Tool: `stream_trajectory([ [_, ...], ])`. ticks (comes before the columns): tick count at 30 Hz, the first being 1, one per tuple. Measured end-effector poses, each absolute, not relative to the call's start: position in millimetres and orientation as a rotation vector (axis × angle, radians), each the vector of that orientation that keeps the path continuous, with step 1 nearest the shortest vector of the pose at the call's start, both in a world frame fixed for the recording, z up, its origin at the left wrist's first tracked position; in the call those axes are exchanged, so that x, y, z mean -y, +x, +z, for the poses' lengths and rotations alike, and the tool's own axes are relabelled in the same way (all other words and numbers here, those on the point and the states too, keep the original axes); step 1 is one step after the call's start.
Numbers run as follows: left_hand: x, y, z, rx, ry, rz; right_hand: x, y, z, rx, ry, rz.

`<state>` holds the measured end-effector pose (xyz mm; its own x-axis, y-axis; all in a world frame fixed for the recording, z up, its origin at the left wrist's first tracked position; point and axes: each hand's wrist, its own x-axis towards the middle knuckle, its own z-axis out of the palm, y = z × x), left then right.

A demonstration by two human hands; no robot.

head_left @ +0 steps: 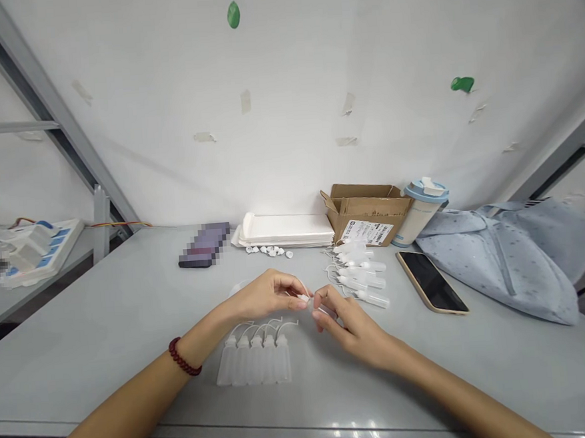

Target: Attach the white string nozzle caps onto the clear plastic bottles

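My left hand (272,294) pinches a small white cap with a thin tube. Close beside it, my right hand (347,322) is closed around a translucent plastic bottle (325,310), mostly covered by the fingers. The cap is at the bottle's neck; whether it is seated, I cannot tell. Below my left hand lies a row of several translucent bottles (255,365) with curved thin tubes on their caps. To the right of my hands is a pile of several similar bottles (361,274), lying on their sides with tubes pointing left.
Small white caps (269,250) lie before a stack of white trays (288,229). Behind the bottle pile stand an open cardboard box (372,210) and a tumbler (420,213). A phone (432,282) and pale blue cloth (500,258) lie right; a purple pack (207,245) lies left.
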<state>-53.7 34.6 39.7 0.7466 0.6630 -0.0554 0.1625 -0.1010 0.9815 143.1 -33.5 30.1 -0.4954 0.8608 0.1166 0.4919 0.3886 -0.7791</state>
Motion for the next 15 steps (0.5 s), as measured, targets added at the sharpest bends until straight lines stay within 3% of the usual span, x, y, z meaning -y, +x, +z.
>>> stream_trajectory([
  [5,-36.0,-53.2,34.6,-0.655,1.581,0.537,32.2,142.8,27.5,2.015,-1.149,1.113],
  [15,-31.6,-50.4,40.5,-0.798,1.706,0.446,31.8,143.1,25.7,2.069,-1.154,0.928],
])
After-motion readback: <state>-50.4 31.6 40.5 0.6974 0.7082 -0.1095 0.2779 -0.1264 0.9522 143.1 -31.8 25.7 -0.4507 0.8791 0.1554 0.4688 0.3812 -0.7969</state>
